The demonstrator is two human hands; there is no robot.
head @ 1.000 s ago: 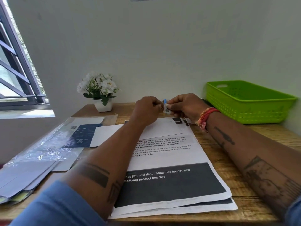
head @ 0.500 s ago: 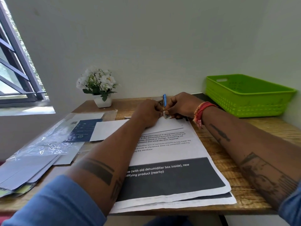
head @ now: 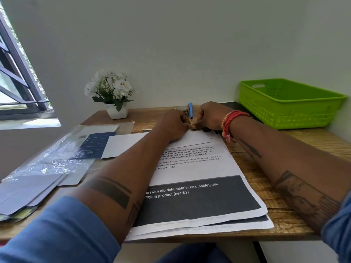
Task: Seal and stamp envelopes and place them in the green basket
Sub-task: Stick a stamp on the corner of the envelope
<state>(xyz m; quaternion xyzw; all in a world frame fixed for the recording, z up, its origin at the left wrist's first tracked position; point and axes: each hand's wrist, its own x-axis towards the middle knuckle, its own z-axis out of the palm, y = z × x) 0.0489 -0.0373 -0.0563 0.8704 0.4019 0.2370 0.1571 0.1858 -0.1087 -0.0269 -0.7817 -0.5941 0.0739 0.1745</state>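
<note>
Wooden surface (head: 284, 221), printed sheets (head: 199, 177) stacked mid-surface, green basket (head: 288, 105) far right by the wall, envelopes (head: 28, 192) piled far left, left hand (head: 173, 126) and right hand (head: 210, 116) curled together, pinching something small, blue pen (head: 190, 110) just behind

One green basket (head: 290, 103), one pen (head: 190, 110), one plant (head: 112, 92).
</note>
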